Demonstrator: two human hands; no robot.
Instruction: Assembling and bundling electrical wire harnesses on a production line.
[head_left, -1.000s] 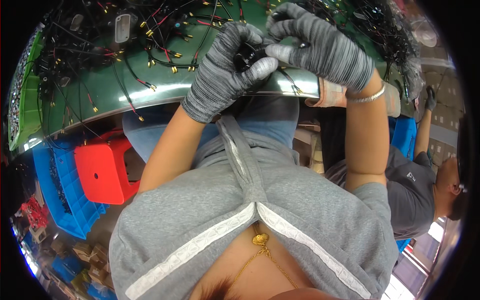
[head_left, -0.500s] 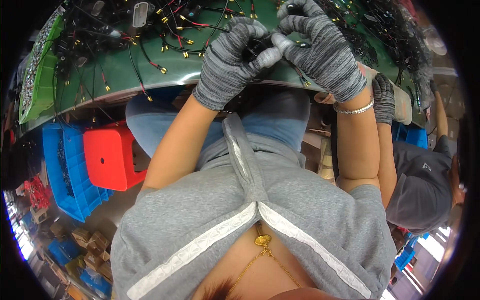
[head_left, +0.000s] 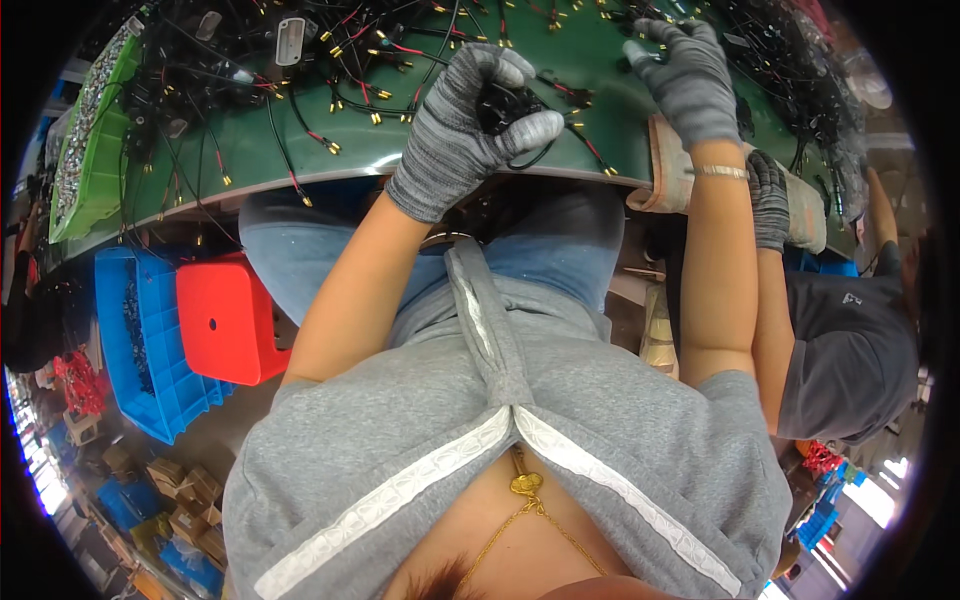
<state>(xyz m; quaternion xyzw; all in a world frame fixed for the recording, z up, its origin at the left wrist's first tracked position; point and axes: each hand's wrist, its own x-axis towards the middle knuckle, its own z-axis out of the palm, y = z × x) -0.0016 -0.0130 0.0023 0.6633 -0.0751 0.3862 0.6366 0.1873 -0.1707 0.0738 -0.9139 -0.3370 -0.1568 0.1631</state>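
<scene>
My left hand point(head_left: 450, 140), in a grey striped knit glove, is closed around a black cable assembly point(head_left: 508, 108) above the near edge of the green table point(head_left: 350, 150). A black-and-red lead point(head_left: 592, 150) with a brass-coloured tip sticks out to the right of that hand. What sits deeper in the palm is hidden. Over the table's right part, my gloved right hand point(head_left: 692, 90) has its thumb and fingers apart, with nothing visible between them. Small dark parts point(head_left: 650, 20) lie just beyond its fingertips.
Tangled cables point(head_left: 370, 85) with brass-coloured ends cover the table's far left, and dark parts point(head_left: 790, 80) pile up at right. A green bin point(head_left: 95, 150) stands at left. A red stool point(head_left: 225, 320) and blue crate point(head_left: 150, 340) are below. A co-worker's gloved hand point(head_left: 767, 200) is close at right.
My right hand has come away from the left and moved right over the table, its fingers now spread. The left hand stays nearly in place, still around the black cable assembly.
</scene>
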